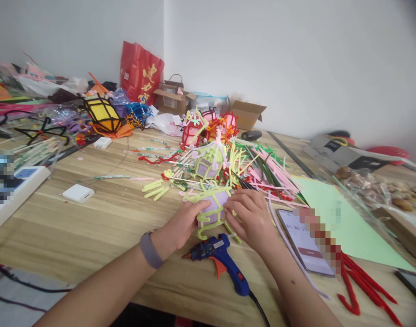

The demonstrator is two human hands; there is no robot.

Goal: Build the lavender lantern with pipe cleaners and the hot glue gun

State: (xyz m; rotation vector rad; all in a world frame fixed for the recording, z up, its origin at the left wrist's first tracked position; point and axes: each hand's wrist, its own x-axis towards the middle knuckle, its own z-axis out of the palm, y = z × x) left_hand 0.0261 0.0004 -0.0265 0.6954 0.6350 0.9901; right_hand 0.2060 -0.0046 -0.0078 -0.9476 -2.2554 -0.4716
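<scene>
Between my two hands is a small lantern (213, 204) with lilac sides and a frame of yellow-green pipe cleaners. My left hand (180, 223) grips its left side, thumb lying across the front. At the right side, the bent fingers of my right hand (247, 213) press on the lantern's edge; whether a loose pipe cleaner is pinched there I cannot make out. Just below, a blue glue gun (224, 261) with an orange trigger lies on the table, nozzle to the left. Behind the held lantern stands another lilac and green lantern (209, 165).
Pipe cleaners (265, 168) lie heaped behind my right hand. A phone (306, 243), red pipe cleaners (368, 286) and a green sheet (351, 222) are on the right. On the left are a white charger (78, 193) and a yellow lantern (100, 113). The glue gun's cord (258, 309) runs off the front edge.
</scene>
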